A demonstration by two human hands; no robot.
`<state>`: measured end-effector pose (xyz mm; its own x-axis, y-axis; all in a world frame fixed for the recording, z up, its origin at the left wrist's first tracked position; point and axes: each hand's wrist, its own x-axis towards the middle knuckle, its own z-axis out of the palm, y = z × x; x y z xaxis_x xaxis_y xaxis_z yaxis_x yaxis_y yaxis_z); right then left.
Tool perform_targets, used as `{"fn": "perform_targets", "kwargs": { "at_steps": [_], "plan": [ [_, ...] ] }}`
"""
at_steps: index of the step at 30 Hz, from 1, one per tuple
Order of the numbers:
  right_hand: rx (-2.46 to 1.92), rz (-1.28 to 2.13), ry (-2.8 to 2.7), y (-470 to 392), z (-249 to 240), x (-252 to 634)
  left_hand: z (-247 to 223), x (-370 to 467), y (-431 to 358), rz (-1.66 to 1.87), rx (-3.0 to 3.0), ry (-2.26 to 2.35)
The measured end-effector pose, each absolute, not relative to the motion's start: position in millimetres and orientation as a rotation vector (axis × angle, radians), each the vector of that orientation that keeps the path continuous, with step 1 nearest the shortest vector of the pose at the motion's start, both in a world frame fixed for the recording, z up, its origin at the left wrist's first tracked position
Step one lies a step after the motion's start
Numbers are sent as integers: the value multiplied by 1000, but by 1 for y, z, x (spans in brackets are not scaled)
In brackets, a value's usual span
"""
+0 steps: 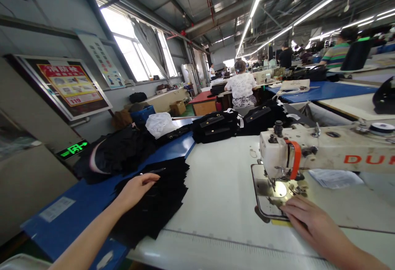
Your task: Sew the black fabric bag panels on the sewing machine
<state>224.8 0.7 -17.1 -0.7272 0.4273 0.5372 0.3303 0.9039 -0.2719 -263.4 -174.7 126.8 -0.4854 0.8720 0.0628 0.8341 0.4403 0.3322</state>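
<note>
My left hand [138,188] is over a stack of black fabric pieces [168,204] with jagged edges, at the left end of the sewing table. Its thumb and fingers are drawn together; whether a piece is pinched in them is hidden. Near the fingertips, a dark glossy strip lies on the top piece. My right hand [304,216] rests at the front of the sewing machine's metal plate [263,188], close below the lit needle area. Its fingers are closed together, and anything under the fingertips is hidden. The white sewing machine [321,146] carries an orange guard.
Bundles of black pieces with gold fittings [216,126] lie at the table's far edge. A dark fabric heap [117,153] and a white plastic bag [160,124] are on the blue table [74,216]. A printed ruler [228,243] runs along the front edge. A co-worker [241,85] sits ahead.
</note>
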Motion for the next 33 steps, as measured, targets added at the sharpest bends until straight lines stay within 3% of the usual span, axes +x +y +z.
{"fn": "perform_targets", "kwargs": {
  "at_steps": [17, 27, 33],
  "plan": [
    [-590, 241, -2452, -1, -15, 225, 120, -273, -143, 391, 1740, 2597],
    [-580, 247, -2443, -1, -14, 225, 179, -275, -165, 499, 1437, 2876],
    [-569, 303, -2437, -2, -12, 224, 136, -236, -193, 379, 1752, 2575]
  ]
}}
